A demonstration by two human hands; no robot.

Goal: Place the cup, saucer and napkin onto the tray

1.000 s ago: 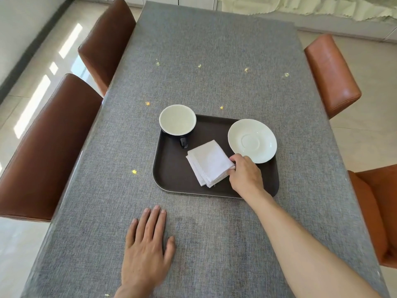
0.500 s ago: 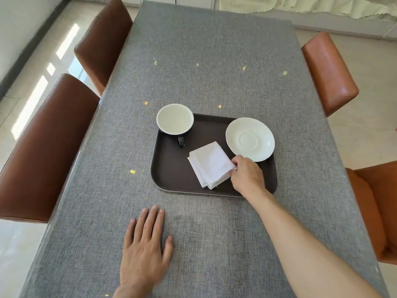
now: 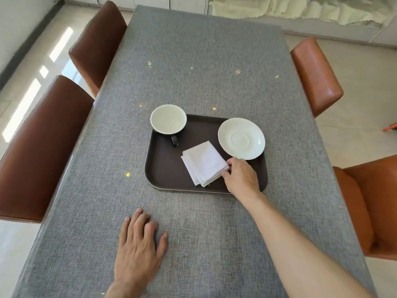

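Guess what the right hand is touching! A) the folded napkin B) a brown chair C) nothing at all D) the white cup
A: the right hand has its fingertips on the edge of the folded napkin, which lies on the dark tray, while the cup sits untouched at the tray's far left corner.

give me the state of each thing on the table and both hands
cup: upright, empty, on tray's far left corner
saucer: right way up, empty, on tray
napkin: folded, lying on tray
tray: flat on table
right hand: pinching napkin's corner
left hand: flat on table, empty
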